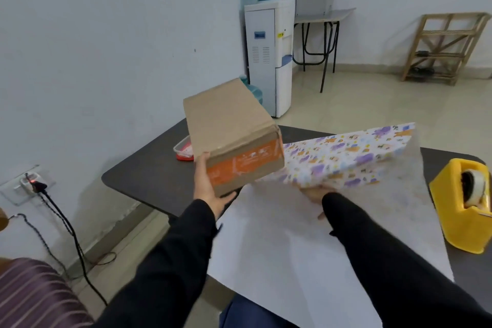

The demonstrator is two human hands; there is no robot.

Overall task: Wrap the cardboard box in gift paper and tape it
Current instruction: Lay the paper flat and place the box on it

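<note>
Left hand (210,190) gripping cardboard box (230,125), right hand (313,194) half-hidden — under gift paper (359,153)

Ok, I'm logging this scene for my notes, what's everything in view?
cardboard box: 1, brown with orange band, held above table's left
gift paper sheet: 1, white back, purple-orange print, on table, far part lifted
plastic tape dispenser: 1, yellow, table's right edge
plastic container: 1, clear with red lid, behind box
table: 1, dark, under paper
water dispenser: 1, white, blue bottle, far wall
wooden rack: 1, pale, against right wall
left hand: 1, black sleeve, fingers grip box
right hand: 1, black sleeve, at paper's lifted part
</note>
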